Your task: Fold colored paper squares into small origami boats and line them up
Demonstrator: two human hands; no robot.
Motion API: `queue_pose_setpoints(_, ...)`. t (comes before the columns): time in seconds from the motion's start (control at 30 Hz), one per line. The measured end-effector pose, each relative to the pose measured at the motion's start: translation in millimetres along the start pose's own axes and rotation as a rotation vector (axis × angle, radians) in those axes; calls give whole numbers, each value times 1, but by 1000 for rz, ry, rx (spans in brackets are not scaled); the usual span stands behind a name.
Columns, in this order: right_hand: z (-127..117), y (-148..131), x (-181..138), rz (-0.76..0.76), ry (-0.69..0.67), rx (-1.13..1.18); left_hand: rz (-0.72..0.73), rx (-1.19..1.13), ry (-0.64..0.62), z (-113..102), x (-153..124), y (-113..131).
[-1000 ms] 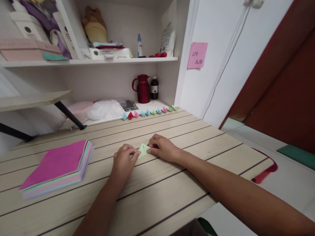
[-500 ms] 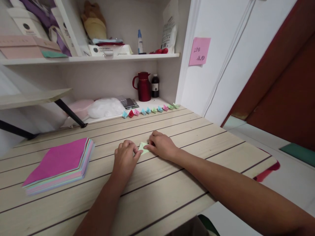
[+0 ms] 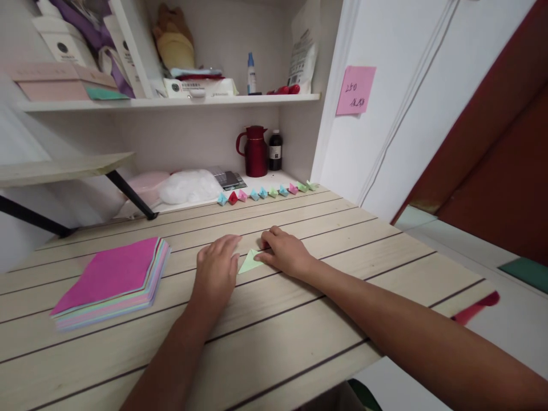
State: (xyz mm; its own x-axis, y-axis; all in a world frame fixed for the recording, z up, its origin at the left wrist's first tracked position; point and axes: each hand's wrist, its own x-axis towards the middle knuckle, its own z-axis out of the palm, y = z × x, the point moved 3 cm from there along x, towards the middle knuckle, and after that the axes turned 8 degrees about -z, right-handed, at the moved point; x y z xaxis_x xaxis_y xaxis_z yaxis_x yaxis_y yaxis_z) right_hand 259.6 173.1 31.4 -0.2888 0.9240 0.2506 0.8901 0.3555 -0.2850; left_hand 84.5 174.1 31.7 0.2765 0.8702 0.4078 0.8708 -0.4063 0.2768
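Observation:
A small light green folded paper (image 3: 250,262) lies on the wooden table, showing a triangular shape with a crease near its top. My right hand (image 3: 286,251) holds its right side, with the thumb on the paper and the fingers curled beyond it. Just left of the paper is my left hand (image 3: 217,264), its fingers stretched out and the thumb apart from them; it holds nothing. Part of the paper is hidden under my right thumb.
A stack of coloured paper squares (image 3: 111,274), magenta on top, lies to the left. Several small folded paper pieces (image 3: 263,193) line the table's back edge. Behind them stand a red jug (image 3: 256,153) and a dark bottle (image 3: 275,151). A small raised shelf (image 3: 68,168) is at left.
My left hand has let go of the paper's left side and its fingers have straightened, uncovering more of the paper. My right hand stays on it. The view has shifted slightly.

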Motion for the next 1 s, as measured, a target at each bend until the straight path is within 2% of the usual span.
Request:
queue_pose_setpoints(0.1,1,0,0,2,8,21,161,39,-171,5,-3,9)
queue_pose_setpoints(0.2,2,8,1,-8,21,69,155,67,-367,13,-7,12)
queue_pose_setpoints(0.3,-1,26,-1,-6,27,147,130,81,-456,14,-10,12)
queue_pose_setpoints(0.4,-8,48,-4,74,82,175,128,82,-498,13,-13,9)
queue_pose_setpoints(0.47,-12,53,-5,95,105,184,126,78,-522,12,-13,8)
queue_pose_setpoints(0.6,-9,39,-5,100,117,172,128,78,-553,12,-13,10)
queue_pose_setpoints(0.73,0,24,-6,27,6,42,110,87,-570,9,-16,11)
queue_pose_setpoints(0.83,1,22,-7,14,-65,36,76,99,-582,1,-23,10)
queue_pose_setpoints(0.93,-1,21,-7,-6,-33,71,43,118,-602,-7,-31,8)
queue_pose_setpoints(1.0,-2,16,-7,-110,38,107,34,126,-601,-9,-33,9)
